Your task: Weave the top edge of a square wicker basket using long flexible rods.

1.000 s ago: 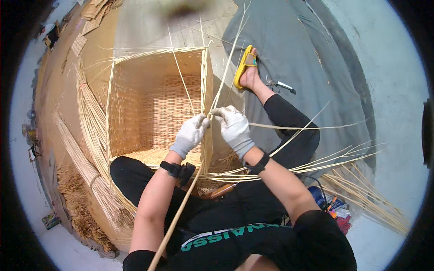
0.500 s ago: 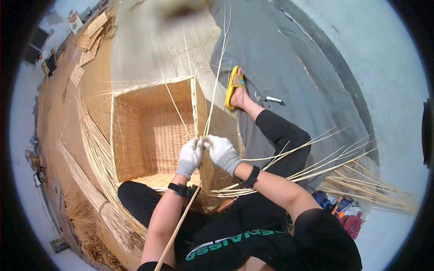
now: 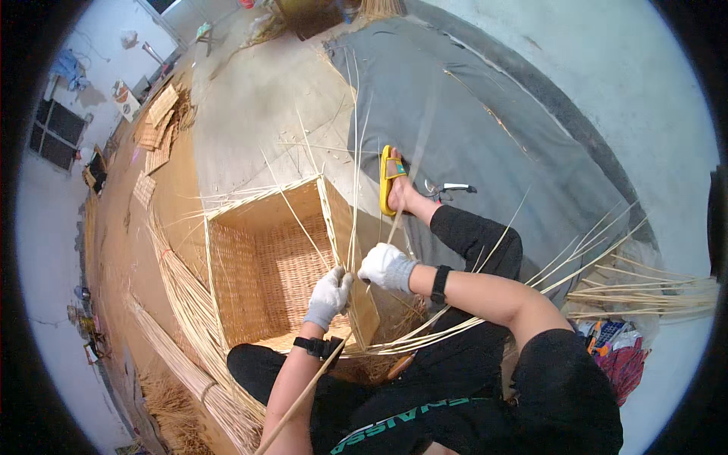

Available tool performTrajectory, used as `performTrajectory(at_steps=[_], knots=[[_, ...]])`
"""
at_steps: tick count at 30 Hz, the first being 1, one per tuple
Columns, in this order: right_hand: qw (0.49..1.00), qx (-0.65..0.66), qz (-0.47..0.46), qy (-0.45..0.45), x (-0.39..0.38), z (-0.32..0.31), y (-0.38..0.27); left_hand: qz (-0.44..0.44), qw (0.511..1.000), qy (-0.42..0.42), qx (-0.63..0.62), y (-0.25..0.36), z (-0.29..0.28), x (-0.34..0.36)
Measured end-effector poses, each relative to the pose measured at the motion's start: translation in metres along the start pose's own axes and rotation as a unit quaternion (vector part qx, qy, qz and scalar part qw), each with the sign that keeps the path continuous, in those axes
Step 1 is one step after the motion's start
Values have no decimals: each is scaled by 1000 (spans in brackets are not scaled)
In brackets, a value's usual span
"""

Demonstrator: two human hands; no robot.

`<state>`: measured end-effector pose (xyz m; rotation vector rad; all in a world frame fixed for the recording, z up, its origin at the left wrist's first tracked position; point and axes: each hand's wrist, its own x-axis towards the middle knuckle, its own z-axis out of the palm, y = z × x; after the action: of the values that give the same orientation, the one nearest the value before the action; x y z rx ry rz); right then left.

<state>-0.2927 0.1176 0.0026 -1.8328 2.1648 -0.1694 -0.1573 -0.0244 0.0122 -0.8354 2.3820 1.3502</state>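
A square-cornered wicker basket [image 3: 284, 280] stands between my legs, its open side toward me and pale rods sticking out around its rim. My left hand [image 3: 330, 294], in a whitish knit glove, is closed on the right-hand rim [image 3: 329, 224], where several upright rods [image 3: 354, 189] rise. Just right of it, my gloved right hand [image 3: 387, 267] is closed around a wicker rod, whose blurred length runs upward from the fist. A thicker rod [image 3: 303, 394] slants along my left forearm. More loose rods [image 3: 425, 334] sweep out rightward from the basket's near corner.
Bundles of wicker rods [image 3: 189, 296] lie on the left. Grey cloth [image 3: 485, 114] covers the floor at right, with a white-handled tool [image 3: 457, 187] by my yellow slipper [image 3: 387, 182]. Further rods [image 3: 644, 292] and a pile of coloured items [image 3: 618, 349] are at far right. Woven panels [image 3: 159, 125] lie far left.
My right hand has pulled away from my left, to the right, with a rod in it. My left hand stays at the rim. The view has tilted, showing more of the far floor.
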Motion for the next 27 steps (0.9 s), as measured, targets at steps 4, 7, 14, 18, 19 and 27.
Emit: performTrajectory(at_steps=[4, 7, 14, 18, 19, 27], knots=[[995, -53, -85, -7, 11, 30, 27, 74, 994, 44, 72, -7, 6, 0], [982, -132, -108, 86, 1, 62, 30, 71, 996, 31, 42, -3, 11, -4], [935, 167, 115, 292, 2, 10, -9, 83, 977, 78, 181, -9, 14, -12], [981, 44, 23, 185, 15, 6, -6, 107, 964, 108, 219, 5, 18, -19], [983, 50, 33, 172, 14, 2, -7, 105, 964, 107, 219, 8, 17, -21], [975, 78, 109, 178, -9, 1, -3, 110, 953, 127, 253, 11, 25, -23]])
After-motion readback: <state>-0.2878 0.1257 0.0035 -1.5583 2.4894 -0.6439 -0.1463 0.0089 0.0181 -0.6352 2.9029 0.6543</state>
